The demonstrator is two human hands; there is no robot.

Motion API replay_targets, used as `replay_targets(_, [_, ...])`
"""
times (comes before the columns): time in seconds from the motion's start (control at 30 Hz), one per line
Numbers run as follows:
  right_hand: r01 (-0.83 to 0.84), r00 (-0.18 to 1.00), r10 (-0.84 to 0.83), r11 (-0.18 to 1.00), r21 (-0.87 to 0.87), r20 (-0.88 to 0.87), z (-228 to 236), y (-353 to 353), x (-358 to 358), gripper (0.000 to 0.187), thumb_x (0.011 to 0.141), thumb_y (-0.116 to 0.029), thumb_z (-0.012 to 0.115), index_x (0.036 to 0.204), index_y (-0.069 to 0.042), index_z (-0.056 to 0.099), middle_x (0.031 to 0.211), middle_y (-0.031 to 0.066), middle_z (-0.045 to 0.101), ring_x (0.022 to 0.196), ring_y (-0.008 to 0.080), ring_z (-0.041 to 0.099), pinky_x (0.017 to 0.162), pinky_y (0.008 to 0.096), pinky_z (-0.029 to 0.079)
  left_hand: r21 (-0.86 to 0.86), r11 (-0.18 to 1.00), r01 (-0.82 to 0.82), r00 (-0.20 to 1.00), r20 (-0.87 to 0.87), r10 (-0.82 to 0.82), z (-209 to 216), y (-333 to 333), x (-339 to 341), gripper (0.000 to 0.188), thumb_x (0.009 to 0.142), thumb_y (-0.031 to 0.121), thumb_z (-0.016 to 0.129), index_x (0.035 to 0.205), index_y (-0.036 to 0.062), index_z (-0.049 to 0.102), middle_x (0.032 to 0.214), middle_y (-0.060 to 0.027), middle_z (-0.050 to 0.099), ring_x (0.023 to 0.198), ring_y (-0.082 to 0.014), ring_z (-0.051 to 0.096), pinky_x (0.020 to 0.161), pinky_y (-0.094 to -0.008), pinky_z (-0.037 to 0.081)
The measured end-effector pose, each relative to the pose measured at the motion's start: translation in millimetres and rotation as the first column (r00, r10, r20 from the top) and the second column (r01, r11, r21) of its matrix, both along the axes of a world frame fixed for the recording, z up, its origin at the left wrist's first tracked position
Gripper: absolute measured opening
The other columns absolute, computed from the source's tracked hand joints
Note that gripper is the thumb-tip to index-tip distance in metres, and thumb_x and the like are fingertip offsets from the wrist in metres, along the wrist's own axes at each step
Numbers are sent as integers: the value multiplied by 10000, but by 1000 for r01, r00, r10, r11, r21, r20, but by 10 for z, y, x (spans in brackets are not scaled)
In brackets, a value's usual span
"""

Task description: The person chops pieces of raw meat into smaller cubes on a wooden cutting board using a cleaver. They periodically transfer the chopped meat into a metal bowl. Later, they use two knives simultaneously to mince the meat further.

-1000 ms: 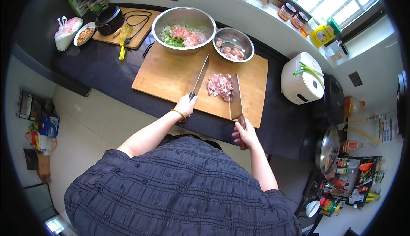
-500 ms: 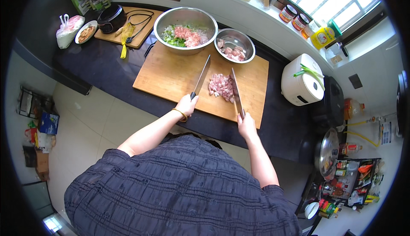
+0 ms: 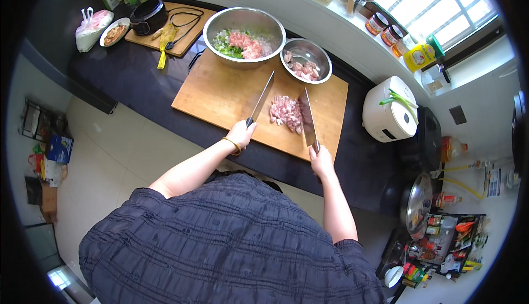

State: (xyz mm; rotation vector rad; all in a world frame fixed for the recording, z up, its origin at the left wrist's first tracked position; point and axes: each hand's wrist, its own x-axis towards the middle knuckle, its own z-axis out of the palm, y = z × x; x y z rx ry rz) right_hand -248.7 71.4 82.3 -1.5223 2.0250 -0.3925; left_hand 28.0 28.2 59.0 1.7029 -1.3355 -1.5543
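My left hand (image 3: 241,134) is closed round the handle of a kitchen knife (image 3: 261,98), its blade pointing away from me over the wooden cutting board (image 3: 212,92). In my right hand (image 3: 322,162) is a cleaver (image 3: 309,118), its wide blade standing at the right edge of a heap of chopped raw meat (image 3: 286,112). The heap lies between the two blades. At the board's far side, a large steel bowl (image 3: 208,28) holds chopped greens and pink minced meat. Beside it, a smaller steel bowl (image 3: 329,64) contains pieces of raw meat.
A white rice cooker (image 3: 386,119) with green onion on its lid stands right of the board. Far left are a smaller board (image 3: 140,41) with a black pot (image 3: 149,17), a plate of food (image 3: 114,32) and a white bag (image 3: 91,33). Jars (image 3: 377,24) line the windowsill.
My right hand has shifted slightly, and the cleaver's blade has turned so more of its flat side shows. The left hand and its knife hold nearly the same place. The view has tilted a little.
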Motion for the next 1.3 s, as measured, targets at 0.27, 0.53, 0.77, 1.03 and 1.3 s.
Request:
replay_targets(0.27, [-1,999,1,1000,6,-37,115,-44,-19,318,845,-292,523,912,19,526,848,254,591,859,400,567,749,430,443,-46,999,-10,1000,-10,10,-36,13,-4,385,880,354,457,754,-10,474,515,-115,511,400,-214,522,403,-338,431])
replay_targets(0.53, [18,1000,-19,992,122,8,416,-79,132,314,840,-290,531,897,19,529,820,260,592,821,398,578,701,440,453,-58,998,-14,999,48,17,-33,15,8,394,881,352,453,762,-23,478,521,-126,517,403,-223,526,409,-343,435])
replay_targets(0.77, [-88,990,84,996,-30,-111,-151,39,30,347,837,-301,532,947,28,538,851,262,591,857,405,567,744,432,450,-72,997,18,998,55,-14,-23,11,-27,392,882,350,449,760,-22,473,523,-127,518,400,-223,526,405,-344,434])
replay_targets(1.03, [-38,999,39,999,-36,28,-259,13,68,364,835,-308,540,971,29,534,873,262,588,869,397,565,745,433,447,-67,998,-4,1000,7,5,-5,23,-35,390,884,349,446,745,-15,469,508,-120,513,387,-216,519,389,-344,425])
replay_targets(1.3, [-117,993,110,978,-173,-51,105,43,282,366,844,-321,526,914,37,526,833,278,582,824,419,567,728,453,446,-63,998,-20,999,27,22,-16,35,-33,354,889,332,454,684,45,428,494,-37,439,353,-134,430,346,-276,375])
